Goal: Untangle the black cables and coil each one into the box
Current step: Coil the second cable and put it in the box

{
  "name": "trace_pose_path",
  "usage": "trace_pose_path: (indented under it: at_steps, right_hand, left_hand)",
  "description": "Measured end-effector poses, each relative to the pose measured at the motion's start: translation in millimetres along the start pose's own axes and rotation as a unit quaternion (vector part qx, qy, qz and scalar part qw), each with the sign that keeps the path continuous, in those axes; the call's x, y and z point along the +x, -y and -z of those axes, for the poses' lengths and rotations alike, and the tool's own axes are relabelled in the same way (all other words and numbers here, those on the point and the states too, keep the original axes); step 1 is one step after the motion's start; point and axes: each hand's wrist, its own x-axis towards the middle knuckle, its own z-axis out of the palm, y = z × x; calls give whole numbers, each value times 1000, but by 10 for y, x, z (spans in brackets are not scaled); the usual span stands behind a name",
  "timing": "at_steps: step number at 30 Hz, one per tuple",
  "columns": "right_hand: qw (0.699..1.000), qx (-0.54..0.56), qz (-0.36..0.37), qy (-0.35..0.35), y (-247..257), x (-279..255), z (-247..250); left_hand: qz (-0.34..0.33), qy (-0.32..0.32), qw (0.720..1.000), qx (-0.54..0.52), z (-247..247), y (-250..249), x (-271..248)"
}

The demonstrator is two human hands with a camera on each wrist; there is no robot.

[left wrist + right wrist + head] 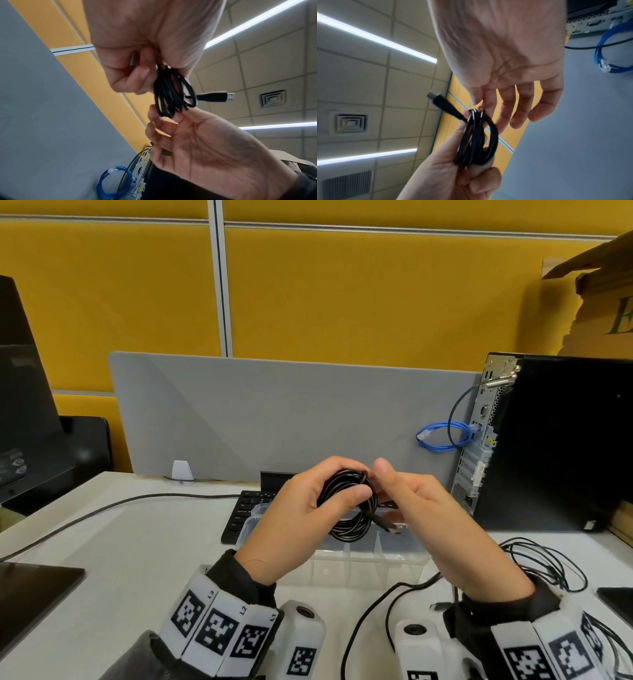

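My left hand (349,479) grips a coiled black cable (347,527) in the air above a clear plastic divided box (376,554). Its plug (394,530) sticks out to the right. My right hand (380,477) meets the coil's far edge, thumb up, other fingers loosely spread. In the left wrist view my left hand (150,75) holds the coil (171,94) from above and the plug (214,96) points right. In the right wrist view my right hand (481,104) pinches the coil (477,138) with thumb and forefinger. A tangle of black cables (548,570) lies at the right.
A black keyboard (239,515) lies behind the box, before a grey divider (274,412). A computer tower (548,440) with a blue network cable (442,436) stands at the right. Another dark cable (102,508) crosses the table's left side. A dark flat pad (34,587) lies front left.
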Motion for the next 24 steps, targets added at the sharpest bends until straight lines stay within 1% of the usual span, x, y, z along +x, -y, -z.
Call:
trace_pose_path:
  at_steps: [1,3,6,8,9,13,15,17,19,21,22,24]
  right_hand:
    - [1000,-15,-2,-9,28,-17,10]
    - [998,-64,17,-23,85,-70,19]
    - [989,-140,31,-30,187,-178,-20]
    - [970,-239,39,-18,200,-191,-92]
    - [959,-278,49,-22,178,-177,-135]
    - [933,-331,111,-86,48,-98,-236]
    - [920,-363,120,-84,9,-74,-246]
    - [911,-390,117,-63,-9,-62,-272]
    - [918,-373,124,-49,-6,-62,-319]
    - [913,-381,136,-48,3,-50,-352]
    - [917,-371,139,-46,2,-39,-340]
    - [950,-285,123,-23,11,-26,-240]
  left_hand:
    - [-7,-9,1000,16,-8,-6,-4]
    - [-14,-41,997,60,-14,13,-11]
    - [-9,-92,990,111,-2,44,-11]
    - [-12,-112,986,127,-6,52,-18]
    - [-14,-121,984,129,-10,48,-20]
    - [-15,-137,983,119,-45,41,-27]
    - [-7,-133,983,125,-64,65,-23]
    - [5,-126,984,125,-78,92,-22]
    - [16,-121,986,117,-83,115,-20]
    - [28,-122,987,101,-78,133,-12]
    - [33,-125,987,91,-73,140,-8]
    - [33,-126,988,81,-68,150,1]
